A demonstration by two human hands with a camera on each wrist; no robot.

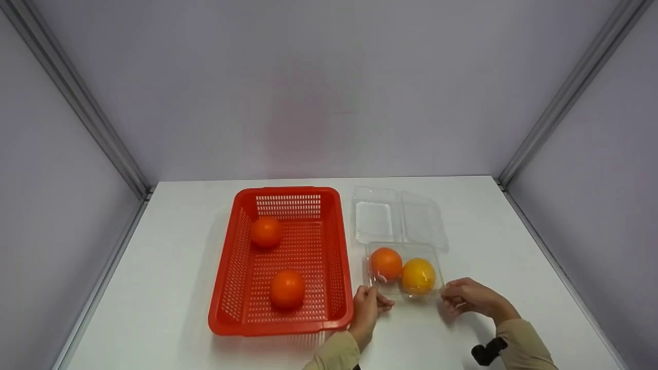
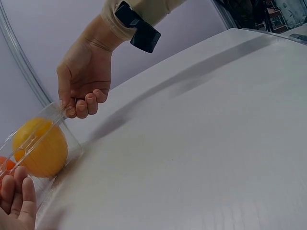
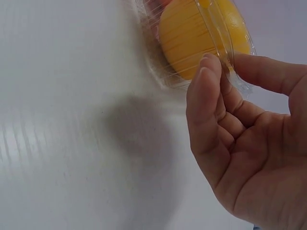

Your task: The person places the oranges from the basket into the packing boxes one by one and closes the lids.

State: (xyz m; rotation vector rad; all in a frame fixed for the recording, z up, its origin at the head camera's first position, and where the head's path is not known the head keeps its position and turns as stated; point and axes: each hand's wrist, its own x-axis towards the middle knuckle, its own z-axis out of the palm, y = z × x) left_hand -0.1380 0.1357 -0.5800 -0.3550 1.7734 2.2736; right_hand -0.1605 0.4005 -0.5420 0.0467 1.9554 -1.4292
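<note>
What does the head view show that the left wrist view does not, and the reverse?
Only the head view: the red basket with two oranges, and clear plastic behind the fruit box. Only the left wrist view: blurred clutter beyond the table. Both: the table, the fruit box, its yellow fruit, its orange, the left hand, the right hand.

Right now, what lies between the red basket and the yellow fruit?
A strip of white table, then the clear box's side and the orange inside it; the head view shows this.

A white tabletop stands in front of a pale back wall with a faint pink patch. Gray metal strips run up both corners.
</note>
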